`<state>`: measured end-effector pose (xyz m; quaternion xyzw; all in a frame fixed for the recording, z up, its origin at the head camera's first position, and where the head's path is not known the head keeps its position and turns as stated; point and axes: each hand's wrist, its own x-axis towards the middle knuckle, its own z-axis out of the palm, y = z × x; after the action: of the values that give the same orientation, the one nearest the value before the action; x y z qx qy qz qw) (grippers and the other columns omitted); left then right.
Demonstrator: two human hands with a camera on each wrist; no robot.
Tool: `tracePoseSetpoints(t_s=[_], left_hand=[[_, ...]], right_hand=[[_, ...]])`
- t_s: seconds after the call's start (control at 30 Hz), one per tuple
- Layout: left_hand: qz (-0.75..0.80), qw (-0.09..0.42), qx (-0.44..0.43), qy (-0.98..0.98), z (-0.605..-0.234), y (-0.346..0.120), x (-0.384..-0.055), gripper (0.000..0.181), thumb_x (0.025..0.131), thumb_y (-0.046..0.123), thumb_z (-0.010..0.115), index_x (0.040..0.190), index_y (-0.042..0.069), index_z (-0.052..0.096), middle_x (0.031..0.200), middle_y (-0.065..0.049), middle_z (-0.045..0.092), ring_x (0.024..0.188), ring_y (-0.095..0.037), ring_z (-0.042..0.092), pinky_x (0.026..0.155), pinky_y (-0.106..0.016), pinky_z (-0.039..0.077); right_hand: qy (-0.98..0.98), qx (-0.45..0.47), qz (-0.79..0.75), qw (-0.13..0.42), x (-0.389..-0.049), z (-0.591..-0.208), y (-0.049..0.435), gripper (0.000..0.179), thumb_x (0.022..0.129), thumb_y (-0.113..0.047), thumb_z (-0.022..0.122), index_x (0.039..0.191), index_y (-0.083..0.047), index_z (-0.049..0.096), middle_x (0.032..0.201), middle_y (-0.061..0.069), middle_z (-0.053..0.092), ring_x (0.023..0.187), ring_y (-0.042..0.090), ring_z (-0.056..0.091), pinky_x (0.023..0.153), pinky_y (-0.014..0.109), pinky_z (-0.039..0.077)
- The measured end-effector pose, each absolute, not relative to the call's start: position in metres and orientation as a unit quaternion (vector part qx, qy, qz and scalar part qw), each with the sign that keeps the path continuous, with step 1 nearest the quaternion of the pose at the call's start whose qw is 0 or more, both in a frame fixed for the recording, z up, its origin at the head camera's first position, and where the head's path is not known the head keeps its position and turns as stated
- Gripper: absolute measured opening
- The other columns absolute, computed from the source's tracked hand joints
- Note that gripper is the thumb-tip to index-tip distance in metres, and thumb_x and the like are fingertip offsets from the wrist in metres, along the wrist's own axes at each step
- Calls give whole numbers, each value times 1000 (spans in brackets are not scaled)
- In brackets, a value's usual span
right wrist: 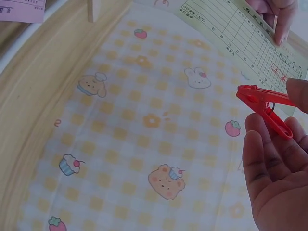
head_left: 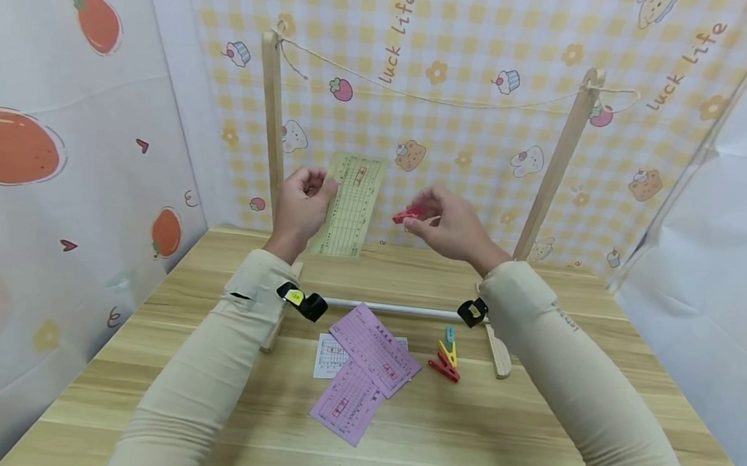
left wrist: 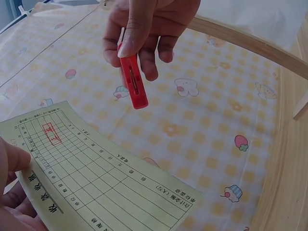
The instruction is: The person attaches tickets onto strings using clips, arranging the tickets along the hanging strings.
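My left hand (head_left: 303, 209) pinches a pale yellow-green printed receipt slip (head_left: 351, 206) by its left edge and holds it up above the table. A red box with characters shows near the slip's top. In my right hand (head_left: 449, 224) a red clothespin (head_left: 408, 214) is pinched between thumb and fingers, its nose pointing left at the slip. The right wrist view shows the red clothespin (right wrist: 262, 106) from the side, apart from the receipt slip (right wrist: 250, 38). Over both hands a thin string (head_left: 423, 98) sags between two wooden posts.
Two pink slips (head_left: 374, 350) lie crossed over a white slip (head_left: 329, 357) on the wooden table (head_left: 463, 437). To their right are a red clothespin (head_left: 444, 370), a yellow clothespin (head_left: 448, 352) and a blue one (head_left: 450, 334). A white rod (head_left: 400, 310) joins the stand's feet.
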<state>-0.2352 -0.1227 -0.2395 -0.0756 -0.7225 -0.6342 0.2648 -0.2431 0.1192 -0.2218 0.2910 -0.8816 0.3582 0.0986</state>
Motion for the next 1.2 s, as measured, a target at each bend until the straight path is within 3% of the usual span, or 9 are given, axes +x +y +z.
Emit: tracePoseSetpoints(t_s=[1.2], left_hand=[[-644, 292, -90, -702, -209, -126, -236, 12, 95, 8, 60, 101, -2, 60, 83, -2, 55, 75, -12, 49, 67, -22, 40]], right_hand=[[-875, 317, 344, 129, -240, -179, 104, 23, 90, -13, 69, 108, -4, 59, 101, 7, 67, 93, 18, 64, 80, 31, 53]])
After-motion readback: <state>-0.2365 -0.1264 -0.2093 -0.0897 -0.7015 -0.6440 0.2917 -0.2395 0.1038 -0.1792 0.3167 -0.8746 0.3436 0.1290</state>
